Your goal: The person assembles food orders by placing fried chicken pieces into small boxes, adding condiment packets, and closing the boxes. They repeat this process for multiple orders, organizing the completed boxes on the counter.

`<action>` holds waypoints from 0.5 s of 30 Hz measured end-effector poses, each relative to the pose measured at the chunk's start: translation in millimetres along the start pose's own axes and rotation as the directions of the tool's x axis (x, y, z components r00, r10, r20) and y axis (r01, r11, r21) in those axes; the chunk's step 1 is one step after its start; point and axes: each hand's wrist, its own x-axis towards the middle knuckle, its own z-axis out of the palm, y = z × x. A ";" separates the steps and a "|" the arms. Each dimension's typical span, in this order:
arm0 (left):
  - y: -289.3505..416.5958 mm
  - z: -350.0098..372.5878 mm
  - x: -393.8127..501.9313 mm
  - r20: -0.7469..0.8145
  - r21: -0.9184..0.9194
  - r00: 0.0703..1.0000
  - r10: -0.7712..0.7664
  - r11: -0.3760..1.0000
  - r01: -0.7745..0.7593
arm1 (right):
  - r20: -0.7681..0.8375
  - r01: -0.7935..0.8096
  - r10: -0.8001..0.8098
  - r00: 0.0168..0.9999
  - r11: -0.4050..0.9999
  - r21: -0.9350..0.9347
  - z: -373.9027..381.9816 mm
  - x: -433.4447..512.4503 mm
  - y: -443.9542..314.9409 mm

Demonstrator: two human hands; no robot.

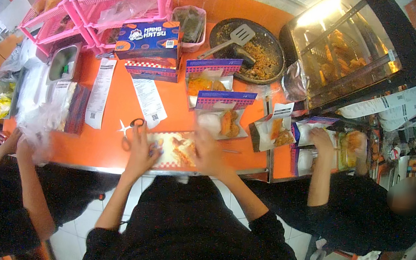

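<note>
At the near edge of the orange counter lies a flat cardboard food box (173, 150) printed with a food picture and a red-and-white checked border. My left hand (142, 154) grips its left end, fingers and thumb around a small colourful patch that I cannot make out. Motion blurs my right hand (207, 153), which is on the box's right end. Scissors (125, 143) with dark handles lie beside my left fingers, partly covered by them. Just beyond my right hand stands an opened food box (209, 121) with rice and fried pieces.
Other opened boxes (274, 132) stand to the right, where a co-worker's hand (321, 141) reaches in. Another person's hands (26, 147) hold plastic at left. Receipts (99, 93), stacked boxes (148, 40), a pan (261, 53) with a spatula, pink racks (88, 11) and a lit food warmer (341, 49) stand farther back.
</note>
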 end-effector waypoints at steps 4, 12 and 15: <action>44.4 27.2 53.1 -0.121 0.229 0.912 0.391 0.905 -0.358 | -0.385 -0.205 0.088 0.919 0.940 -0.274 -52.2 -20.4 42.9; 45.2 101.7 111.7 0.215 0.253 0.976 0.044 0.962 -0.099 | -0.224 -0.616 0.583 0.781 0.778 -0.120 -41.2 -13.0 145.7; 49.9 94.7 113.5 0.240 0.065 0.970 0.031 0.997 -0.048 | -0.226 -0.606 0.563 0.795 0.758 -0.242 -46.9 -18.9 135.9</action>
